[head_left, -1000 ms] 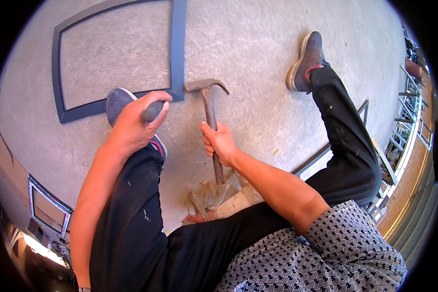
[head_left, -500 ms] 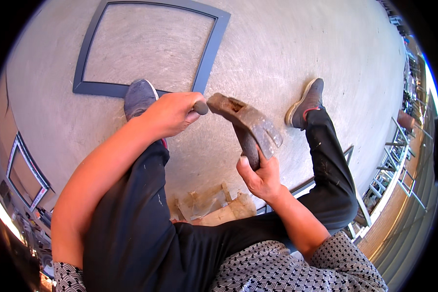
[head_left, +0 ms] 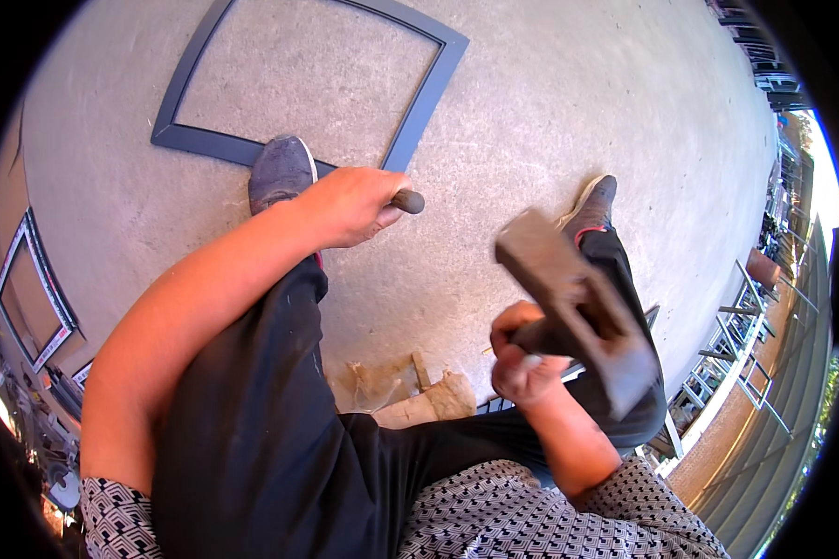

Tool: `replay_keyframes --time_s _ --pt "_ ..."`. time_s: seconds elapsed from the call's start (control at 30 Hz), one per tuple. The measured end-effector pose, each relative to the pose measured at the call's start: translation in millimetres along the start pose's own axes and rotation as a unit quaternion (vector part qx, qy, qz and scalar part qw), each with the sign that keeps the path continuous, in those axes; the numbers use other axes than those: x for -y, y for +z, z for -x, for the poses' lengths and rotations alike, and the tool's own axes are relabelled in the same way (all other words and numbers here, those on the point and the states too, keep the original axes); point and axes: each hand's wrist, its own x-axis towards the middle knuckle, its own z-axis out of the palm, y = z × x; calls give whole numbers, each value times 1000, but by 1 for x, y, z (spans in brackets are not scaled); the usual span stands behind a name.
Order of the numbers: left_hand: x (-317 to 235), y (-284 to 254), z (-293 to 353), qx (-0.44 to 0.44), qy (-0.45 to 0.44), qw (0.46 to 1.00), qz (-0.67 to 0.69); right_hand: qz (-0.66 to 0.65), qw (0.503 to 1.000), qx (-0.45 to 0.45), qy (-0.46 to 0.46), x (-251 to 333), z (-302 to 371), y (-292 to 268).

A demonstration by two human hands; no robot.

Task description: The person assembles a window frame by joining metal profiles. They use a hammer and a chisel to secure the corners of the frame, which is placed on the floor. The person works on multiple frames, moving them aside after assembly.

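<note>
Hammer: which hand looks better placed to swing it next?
Probably the right hand: it has the hammer gripped and raised. The left hand is occupied, closed around a dark rod.

I had the left arm [head_left: 191, 293] reaching forward across the left leg [head_left: 252, 401], the left grip [head_left: 359, 207] clenched with its back turned up; I held the right forearm [head_left: 573, 443] before the torso [head_left: 494, 512], the right grip [head_left: 529, 365] curled tight.

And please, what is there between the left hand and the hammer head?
In the head view, the rounded end of a dark rod sticks out from the left hand toward the hammer head; past it, only concrete floor shows.
</note>
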Motion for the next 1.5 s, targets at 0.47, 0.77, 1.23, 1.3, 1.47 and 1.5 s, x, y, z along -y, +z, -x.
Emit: replay_keyframes --time_s 0.47,0.77,1.23,1.3,1.47,1.5 --pt "11 -7 21 -84 -173 971 145 48 987 -19 152 -23 -6 10" --pt "16 0 24 -138 -155 961 183 24 975 -2 221 -45 1 14" --pt "15 -1 23 -111 -165 965 171 12 970 19 243 -48 1 14" --pt "15 0 23 -109 -160 966 170 9 970 19 243 -48 1 14" --pt "12 -2 22 -104 -158 969 162 6 972 19 233 -48 0 15" --pt "11 -2 22 -103 -161 968 161 10 972 22 235 -48 -1 15"
